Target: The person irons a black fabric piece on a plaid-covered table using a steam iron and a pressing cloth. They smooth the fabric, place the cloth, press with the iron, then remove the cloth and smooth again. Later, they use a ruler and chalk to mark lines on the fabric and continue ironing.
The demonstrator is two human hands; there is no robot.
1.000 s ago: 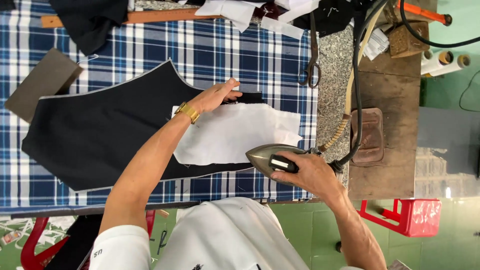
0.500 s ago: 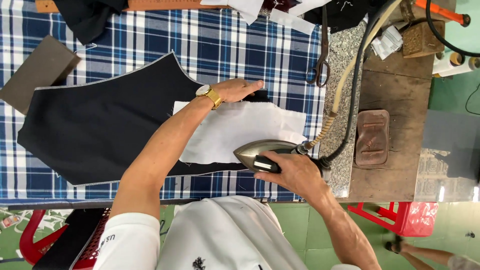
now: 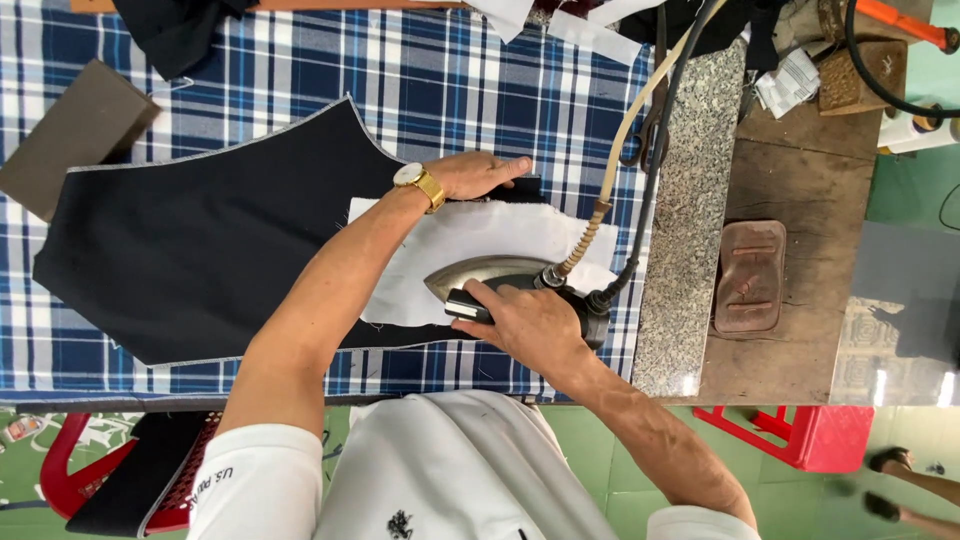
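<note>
The right hand [image 3: 525, 322] grips the iron [image 3: 490, 275] by its handle on the white cloth [image 3: 480, 235] on the counter [image 3: 250, 80], tip pointing left along the cloth, while the left hand [image 3: 478, 176] lies open and flat to hold it still.

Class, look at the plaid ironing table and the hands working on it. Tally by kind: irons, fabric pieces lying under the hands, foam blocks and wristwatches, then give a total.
Iron, gripped by the right hand: 1
Fabric pieces: 2, the dark cut panel and the white piece, with the left hand at its far edge
Grey foam block: 1
Gold wristwatch: 1
Total: 5
</note>
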